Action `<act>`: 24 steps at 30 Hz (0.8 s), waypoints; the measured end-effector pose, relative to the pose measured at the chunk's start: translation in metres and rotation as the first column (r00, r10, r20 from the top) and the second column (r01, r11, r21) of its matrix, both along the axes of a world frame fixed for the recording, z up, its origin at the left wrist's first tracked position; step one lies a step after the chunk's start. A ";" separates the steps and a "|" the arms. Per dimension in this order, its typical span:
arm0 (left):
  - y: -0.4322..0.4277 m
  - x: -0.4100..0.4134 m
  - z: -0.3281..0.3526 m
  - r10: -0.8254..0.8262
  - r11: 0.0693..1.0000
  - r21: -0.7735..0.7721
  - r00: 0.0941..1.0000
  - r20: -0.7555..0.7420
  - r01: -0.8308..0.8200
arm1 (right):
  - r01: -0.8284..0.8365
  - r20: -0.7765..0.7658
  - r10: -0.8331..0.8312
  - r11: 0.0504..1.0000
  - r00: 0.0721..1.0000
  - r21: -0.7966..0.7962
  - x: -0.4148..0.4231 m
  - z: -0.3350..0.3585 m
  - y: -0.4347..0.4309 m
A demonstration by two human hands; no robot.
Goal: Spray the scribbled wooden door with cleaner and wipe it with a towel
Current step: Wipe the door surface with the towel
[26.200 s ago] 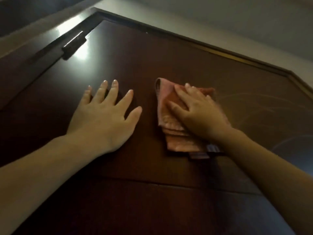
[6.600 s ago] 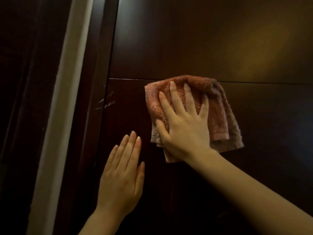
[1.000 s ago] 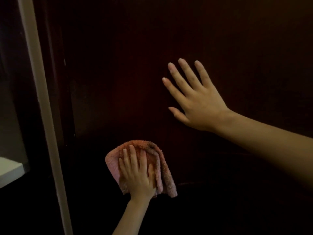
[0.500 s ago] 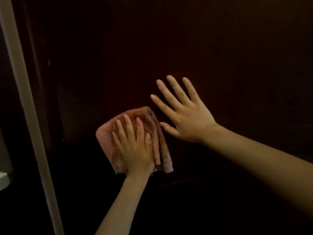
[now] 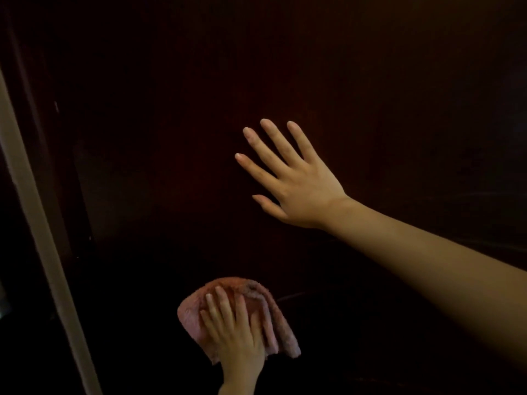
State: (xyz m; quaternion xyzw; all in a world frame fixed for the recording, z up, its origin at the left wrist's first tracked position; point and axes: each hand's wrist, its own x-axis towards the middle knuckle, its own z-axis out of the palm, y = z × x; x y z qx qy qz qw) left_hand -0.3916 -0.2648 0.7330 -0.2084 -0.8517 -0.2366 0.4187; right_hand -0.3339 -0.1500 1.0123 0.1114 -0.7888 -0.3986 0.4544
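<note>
head cam | worn on head | faces door (image 5: pixel 370 67) slightly downward | near | single view

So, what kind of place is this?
Probably indoors, at a doorway of a home: a dark wooden door, a pale frame strip beside it, and a towel under the left hand.

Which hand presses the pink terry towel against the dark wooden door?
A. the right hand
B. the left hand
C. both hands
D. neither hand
B: the left hand lies with straight fingers on the pink terry towel, low on the dark wooden door, while the right hand rests bare on the wood higher up.
</note>
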 end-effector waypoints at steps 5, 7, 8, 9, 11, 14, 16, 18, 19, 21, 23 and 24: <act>0.009 0.002 0.044 0.051 0.985 0.163 0.999 -0.016 -0.047 | -0.024 -0.022 0.024 1.000 0.999 0.005 -0.001 -0.001 0.000; 0.003 -0.009 0.072 0.082 0.995 0.068 0.994 -0.077 -0.077 | -0.054 -0.029 0.054 0.999 0.998 -0.005 -0.002 -0.001 0.001; -0.001 -0.016 0.086 0.100 0.994 0.055 0.989 -0.108 -0.094 | -0.065 -0.032 0.065 0.998 0.997 -0.007 -0.002 -0.001 0.001; -0.002 -0.021 0.099 0.122 0.990 0.087 0.985 -0.123 -0.112 | -0.076 -0.034 0.075 0.997 0.997 -0.009 -0.002 -0.001 0.000; 0.001 -0.017 0.115 0.129 0.980 0.162 0.988 -0.083 -0.114 | -0.091 -0.037 0.091 0.996 0.995 -0.016 -0.002 0.000 0.001; 0.017 0.004 0.105 0.040 0.997 0.073 0.990 -0.134 -0.031 | -0.081 -0.032 0.081 0.997 0.996 -0.018 -0.001 0.000 0.001; 0.030 0.019 0.091 -0.098 0.993 -0.079 0.980 -0.171 0.086 | -0.062 -0.018 0.061 0.998 0.998 -0.013 -0.001 0.001 0.000; 0.036 0.026 0.084 -0.244 0.949 -0.262 0.937 -0.250 0.177 | -0.048 -0.014 0.048 0.999 0.999 0.004 0.000 0.003 0.000; 0.035 0.025 0.082 -0.321 0.910 -0.360 0.897 -0.305 0.203 | -0.043 -0.009 0.043 0.999 0.999 0.019 0.002 0.005 0.000; 0.027 0.016 0.083 -0.432 0.838 -0.511 0.804 -0.408 0.192 | -0.029 0.016 0.028 0.998 0.999 0.062 0.005 0.006 0.004; 0.014 0.000 0.094 -0.478 0.809 -0.568 0.736 -0.480 0.155 | -0.024 0.033 0.020 0.993 0.999 0.117 0.009 0.010 0.013; 0.007 -0.009 0.103 -0.482 0.811 -0.568 0.711 -0.512 0.141 | -0.031 0.036 0.026 0.991 0.999 0.134 0.013 0.012 0.017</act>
